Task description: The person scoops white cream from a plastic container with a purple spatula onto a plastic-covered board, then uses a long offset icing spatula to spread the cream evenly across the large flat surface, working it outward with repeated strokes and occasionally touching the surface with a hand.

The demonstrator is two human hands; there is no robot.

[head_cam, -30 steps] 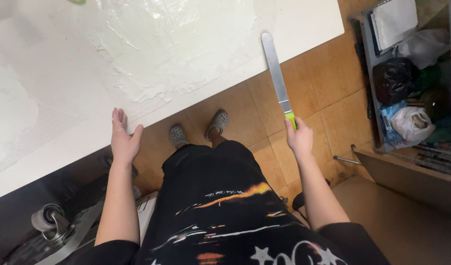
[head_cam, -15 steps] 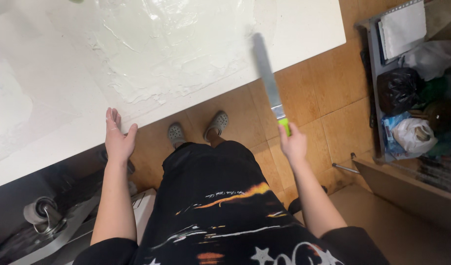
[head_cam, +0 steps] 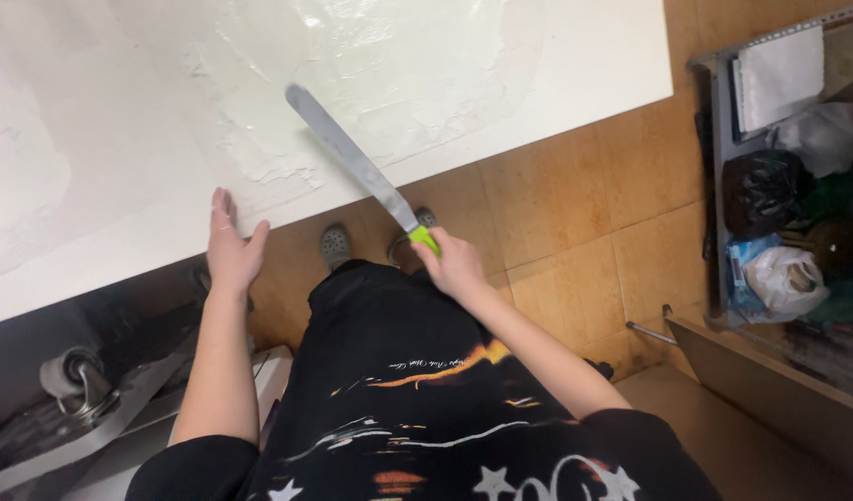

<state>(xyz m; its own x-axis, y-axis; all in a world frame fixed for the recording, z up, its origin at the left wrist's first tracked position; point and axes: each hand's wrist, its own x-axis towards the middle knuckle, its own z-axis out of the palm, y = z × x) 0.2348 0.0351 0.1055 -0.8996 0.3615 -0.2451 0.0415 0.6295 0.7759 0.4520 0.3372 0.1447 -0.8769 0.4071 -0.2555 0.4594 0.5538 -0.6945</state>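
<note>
My right hand (head_cam: 456,264) grips the green handle of a long metal palette knife (head_cam: 352,164). Its blade reaches up and left over a white board (head_cam: 594,56) and rests near the lower edge of a wet, glossy spread of white paste (head_cam: 371,65). My left hand (head_cam: 230,243) lies flat with fingers together against the near edge of the board, holding nothing. My two grey shoes show on the floor below the board edge, between the hands.
Brown floor tiles (head_cam: 575,195) lie to the right of the board. At far right a metal shelf (head_cam: 714,186) holds papers, a black bag and a white plastic bag (head_cam: 779,278). A caster wheel (head_cam: 74,380) sits at lower left.
My right hand swung the palette knife left, from pointing upward beside the board's right end to lying across the paste. The left hand stayed on the board edge.
</note>
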